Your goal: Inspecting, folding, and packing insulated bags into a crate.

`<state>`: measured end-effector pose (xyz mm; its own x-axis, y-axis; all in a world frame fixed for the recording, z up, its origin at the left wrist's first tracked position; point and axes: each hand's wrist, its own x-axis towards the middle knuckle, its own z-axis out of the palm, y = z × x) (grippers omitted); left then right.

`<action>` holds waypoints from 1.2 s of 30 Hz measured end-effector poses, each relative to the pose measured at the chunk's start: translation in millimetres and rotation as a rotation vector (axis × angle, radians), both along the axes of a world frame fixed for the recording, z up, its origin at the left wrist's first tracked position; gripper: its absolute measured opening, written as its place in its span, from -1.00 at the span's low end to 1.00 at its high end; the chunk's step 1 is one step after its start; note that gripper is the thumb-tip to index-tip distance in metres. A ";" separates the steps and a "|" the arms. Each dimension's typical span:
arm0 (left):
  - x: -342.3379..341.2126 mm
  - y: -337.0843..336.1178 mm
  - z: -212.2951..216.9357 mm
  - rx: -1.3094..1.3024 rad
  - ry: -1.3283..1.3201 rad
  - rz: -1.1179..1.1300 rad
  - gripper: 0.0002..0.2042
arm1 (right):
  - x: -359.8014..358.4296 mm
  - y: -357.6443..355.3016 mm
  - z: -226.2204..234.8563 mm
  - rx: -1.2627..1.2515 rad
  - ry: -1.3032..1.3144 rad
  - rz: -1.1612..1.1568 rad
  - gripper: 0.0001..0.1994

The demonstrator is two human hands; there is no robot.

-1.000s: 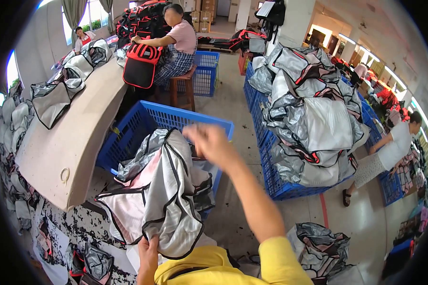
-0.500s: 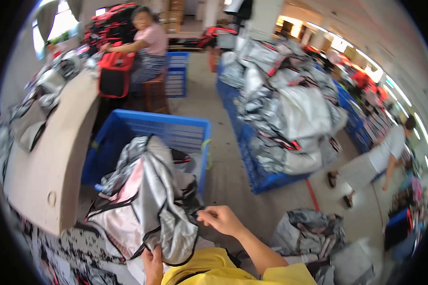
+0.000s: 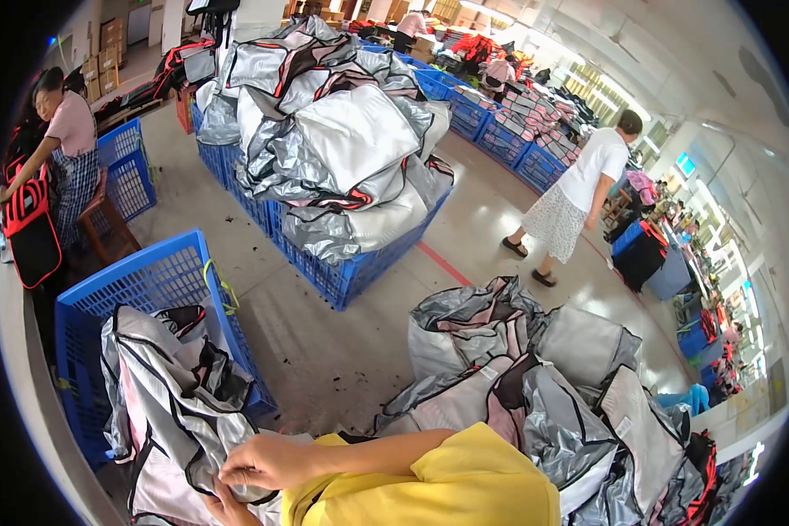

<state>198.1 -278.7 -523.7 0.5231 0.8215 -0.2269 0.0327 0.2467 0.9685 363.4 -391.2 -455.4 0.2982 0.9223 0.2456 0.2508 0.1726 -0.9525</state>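
Note:
A silver fabric bag liner with black edging (image 3: 162, 386) drapes out of a blue plastic crate (image 3: 140, 276) toward my lap, its pinkish-white inner side partly showing. Low in the picture, my left hand (image 3: 226, 508) grips the near edge of this liner; part of that hand lies beneath the cloth and my other hand. My right hand (image 3: 267, 460) is closed just above it, fingers pinched together against the liner. Whatever sits between those right fingertips is hidden.
Silver liners are heaped (image 3: 491, 394) on the floor at my right. Blue crates ahead carry a tall pile of liners (image 3: 351, 131). One person (image 3: 70, 131) sits at far left with a red and black bag (image 3: 31, 228); another person (image 3: 579, 184) walks at right.
My view has swung to the right, bringing the floor heap into fuller sight. My right hand has moved from the liner's right side to beside my left hand. The walking person's pose has changed.

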 end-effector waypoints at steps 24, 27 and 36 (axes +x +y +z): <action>-41.5 -32.1 -25.1 0.121 0.200 0.135 -0.79 | 36.5 9.8 -11.9 -0.188 -0.052 -0.328 -0.76; -57.5 -9.4 -36.8 -0.037 0.193 0.388 -0.80 | 27.6 19.6 -3.9 -0.202 -0.052 -0.285 -0.78; 3.6 82.1 -29.2 0.699 0.713 0.373 -0.67 | 7.3 6.7 9.0 -0.324 -0.121 -0.247 -0.75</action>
<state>201.7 -196.6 -552.9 0.1441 0.9687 0.2023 0.6850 -0.2452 0.6861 370.6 -384.6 -446.4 0.5070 0.8619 0.0020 0.3605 -0.2100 -0.9088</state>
